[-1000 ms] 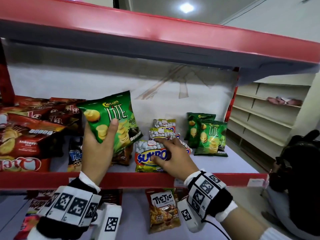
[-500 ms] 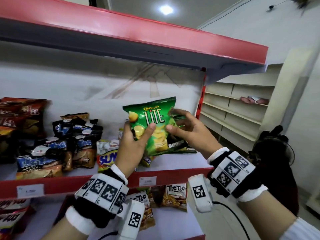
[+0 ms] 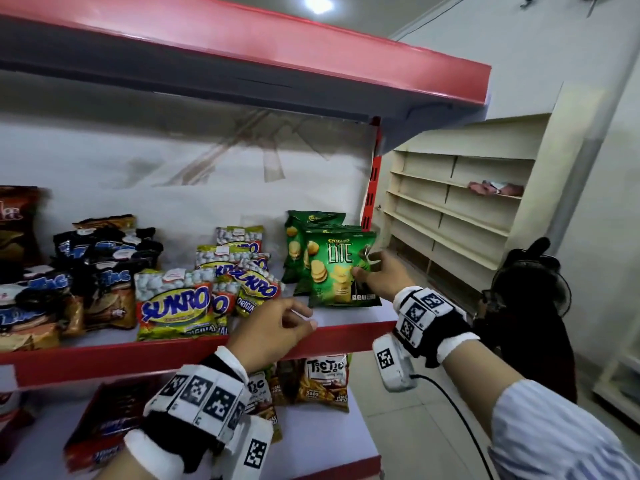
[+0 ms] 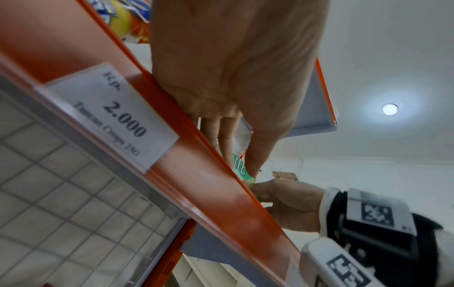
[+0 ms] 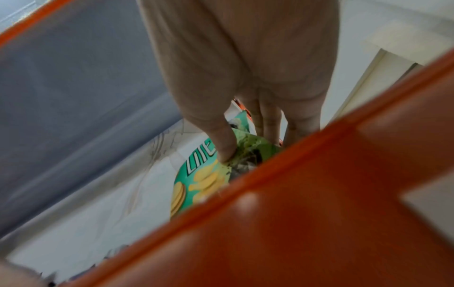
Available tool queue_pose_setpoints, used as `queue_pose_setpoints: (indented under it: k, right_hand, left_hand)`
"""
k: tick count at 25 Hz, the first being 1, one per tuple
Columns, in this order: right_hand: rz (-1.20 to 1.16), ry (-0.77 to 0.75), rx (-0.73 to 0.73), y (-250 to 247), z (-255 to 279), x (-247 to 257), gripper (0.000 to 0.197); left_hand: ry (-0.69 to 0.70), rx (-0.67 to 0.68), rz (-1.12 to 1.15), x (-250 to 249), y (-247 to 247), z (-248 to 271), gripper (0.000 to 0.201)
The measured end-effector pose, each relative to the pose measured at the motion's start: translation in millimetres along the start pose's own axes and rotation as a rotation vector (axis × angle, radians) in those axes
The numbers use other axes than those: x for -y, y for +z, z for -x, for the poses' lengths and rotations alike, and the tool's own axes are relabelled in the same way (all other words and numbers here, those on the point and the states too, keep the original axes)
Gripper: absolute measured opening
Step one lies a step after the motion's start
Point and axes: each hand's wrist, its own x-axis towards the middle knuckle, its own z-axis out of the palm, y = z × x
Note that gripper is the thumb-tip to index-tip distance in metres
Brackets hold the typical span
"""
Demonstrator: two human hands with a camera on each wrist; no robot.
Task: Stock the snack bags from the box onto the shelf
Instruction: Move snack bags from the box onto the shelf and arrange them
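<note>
The right hand (image 3: 381,277) pinches the right edge of 1 glossy green Lite chip bag (image 3: 341,271), upright at the front right of the red-edged grey shelf (image 3: 346,332), touching at least 2 more green chip bags (image 3: 294,244) behind it; the left hand (image 3: 273,327) hovers over the shelf edge, fingers loosely curled, holding nothing; about 5 Sukro nut bags (image 3: 173,306) lie to the left.

- Head view: looks forward and down at the shelf (image 3: 349,315) front, close.
- Both wrist views: very close, below the shelf's red lip, facing upward.
- Shared by all: green chip bag (image 3: 337,271).
</note>
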Motion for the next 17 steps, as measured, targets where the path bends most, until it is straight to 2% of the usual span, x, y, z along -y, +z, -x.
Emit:
queue_pose_setpoints:
  k: [3, 5, 7, 9, 11, 14, 17]
  right_hand:
    - [-0.066, 0.035, 0.057, 8.5, -1.8, -3.3, 0.048]
    - [-0.087, 0.013, 0.023, 7.3, -0.1, -2.5, 0.050]
    - [-0.049, -0.070, -0.126, 2.3, 7.9, 3.5, 0.053]
    - [-0.061, -0.202, -0.298, 0.2, 26.7, 14.8, 0.038]
    - [-0.146, -0.328, -0.360, 4.9, 54.6, 28.4, 0.019]
    - [-0.216, -0.419, -0.293, 30.1, 104.4, 42.0, 0.014]
    - [-0.180, -0.487, -0.259, 66.0, 149.6, 45.7, 0.011]
  left_hand:
    - [0.019, 0.007, 0.027, 1.7, -5.0, 2.3, 0.016]
    - [0.039, 0.010, 0.016, 4.1, -6.1, 4.8, 0.016]
    - [0.054, 0.010, 0.025, 5.3, -5.6, 7.1, 0.015]
    - [0.072, -0.005, 0.072, 4.8, -5.6, 9.8, 0.012]
    - [0.113, -0.104, 0.121, 2.9, -7.0, 14.1, 0.008]
    - [0.154, -0.340, 0.233, 11.2, -17.6, 33.5, 0.008]
    - [0.174, -0.406, 0.285, 32.9, -35.3, 65.5, 0.012]
